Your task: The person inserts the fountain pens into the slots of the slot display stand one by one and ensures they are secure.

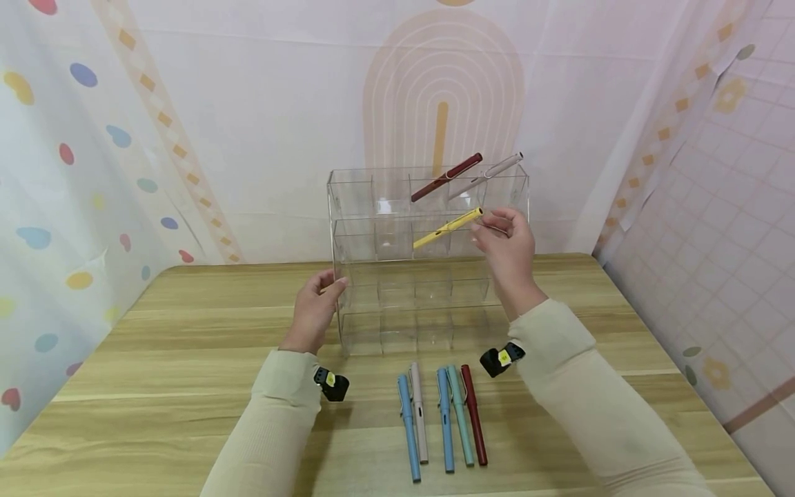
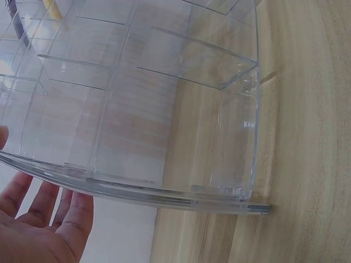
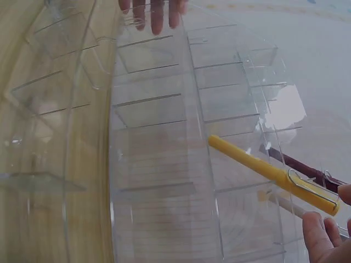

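Observation:
A clear acrylic tiered rack [image 1: 397,261] stands upright on the table. My left hand [image 1: 315,307] grips its left side panel; in the left wrist view the fingers [image 2: 41,205] lie along the panel's outer face, the thumb on the other side. My right hand [image 1: 511,252] pinches the cap end of a yellow pen [image 1: 448,228], which slants in the second tier from the top. In the right wrist view, thumb and finger flank the cap end of that yellow pen [image 3: 269,171]. A dark red pen [image 1: 446,178] and a pale pinkish pen [image 1: 487,175] lean in the top tier.
In front of the rack, several pens lie side by side on the wooden table [image 1: 186,386]: two blue pens [image 1: 408,428], a pale pinkish pen [image 1: 419,414], a mint pen [image 1: 460,417] and a dark red pen [image 1: 475,417]. A patterned curtain [image 1: 273,103] hangs behind.

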Demonstrator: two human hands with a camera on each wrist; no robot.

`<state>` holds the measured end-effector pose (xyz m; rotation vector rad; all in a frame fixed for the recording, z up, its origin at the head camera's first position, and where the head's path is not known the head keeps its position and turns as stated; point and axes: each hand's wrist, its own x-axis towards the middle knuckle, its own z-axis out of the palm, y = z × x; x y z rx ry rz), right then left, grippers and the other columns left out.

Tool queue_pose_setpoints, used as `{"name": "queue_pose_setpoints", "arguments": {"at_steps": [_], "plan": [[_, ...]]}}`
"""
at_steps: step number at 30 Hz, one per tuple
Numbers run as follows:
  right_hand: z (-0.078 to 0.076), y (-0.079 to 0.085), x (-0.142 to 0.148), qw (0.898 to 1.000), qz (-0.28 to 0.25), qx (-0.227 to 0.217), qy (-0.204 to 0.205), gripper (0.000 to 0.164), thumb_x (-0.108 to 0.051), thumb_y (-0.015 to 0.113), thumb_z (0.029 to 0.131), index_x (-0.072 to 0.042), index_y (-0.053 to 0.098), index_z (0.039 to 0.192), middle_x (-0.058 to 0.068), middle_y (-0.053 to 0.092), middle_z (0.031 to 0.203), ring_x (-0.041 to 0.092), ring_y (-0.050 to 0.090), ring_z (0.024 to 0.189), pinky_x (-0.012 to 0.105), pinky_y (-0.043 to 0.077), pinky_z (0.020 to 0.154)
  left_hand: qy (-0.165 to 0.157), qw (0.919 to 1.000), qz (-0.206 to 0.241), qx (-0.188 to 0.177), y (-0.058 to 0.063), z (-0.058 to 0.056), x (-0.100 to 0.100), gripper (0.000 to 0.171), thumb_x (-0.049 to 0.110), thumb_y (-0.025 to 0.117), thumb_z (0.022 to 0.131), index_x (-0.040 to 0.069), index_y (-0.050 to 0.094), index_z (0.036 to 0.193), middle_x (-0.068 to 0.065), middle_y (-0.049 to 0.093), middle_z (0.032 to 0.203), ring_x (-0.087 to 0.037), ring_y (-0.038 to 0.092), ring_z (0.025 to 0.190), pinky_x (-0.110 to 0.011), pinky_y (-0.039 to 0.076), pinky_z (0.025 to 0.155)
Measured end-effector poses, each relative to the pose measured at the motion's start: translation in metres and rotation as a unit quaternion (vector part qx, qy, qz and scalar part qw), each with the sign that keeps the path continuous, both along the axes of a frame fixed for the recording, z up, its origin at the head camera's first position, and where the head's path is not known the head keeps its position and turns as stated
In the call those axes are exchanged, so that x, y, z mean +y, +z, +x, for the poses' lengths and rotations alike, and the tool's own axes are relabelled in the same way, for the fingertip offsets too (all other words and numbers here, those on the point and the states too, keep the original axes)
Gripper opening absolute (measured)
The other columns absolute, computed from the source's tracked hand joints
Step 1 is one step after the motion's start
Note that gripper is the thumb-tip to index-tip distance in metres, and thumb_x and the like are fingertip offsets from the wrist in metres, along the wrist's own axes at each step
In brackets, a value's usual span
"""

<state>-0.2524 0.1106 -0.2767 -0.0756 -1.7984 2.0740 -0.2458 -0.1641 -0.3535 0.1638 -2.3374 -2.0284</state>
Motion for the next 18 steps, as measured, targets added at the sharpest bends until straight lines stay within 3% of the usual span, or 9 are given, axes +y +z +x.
{"name": "queue_pose_setpoints", "arguments": {"at_steps": [8,18], "plan": [[0.024,-0.017,0.016,0.996,0.070,-0.029,0.045,0.038,-0.007,0.062,0.093,-0.003,0.045,0.127,0.007,0.053,0.115,0.014,0.055,0.103,0.024,0.051,0.082,0.009,0.9999,0.004,0.005,-0.002,-0.003,0.001,0.043,0.023,0.052,0.100,0.002,0.045,0.136,-0.013,0.044,0.135,-0.026,0.045,0.123,-0.040,0.041,0.098],[0.049,-0.048,0.028,0.976,0.167,-0.098,0.104,0.040,-0.009,0.061,0.094,0.000,0.045,0.129,0.015,0.054,0.124,0.022,0.055,0.109,0.025,0.051,0.084,0.005,1.0000,-0.004,0.000,0.000,-0.003,-0.003,0.045,0.025,0.052,0.100,0.002,0.043,0.139,-0.014,0.043,0.137,-0.027,0.044,0.125,-0.042,0.040,0.100]]}}
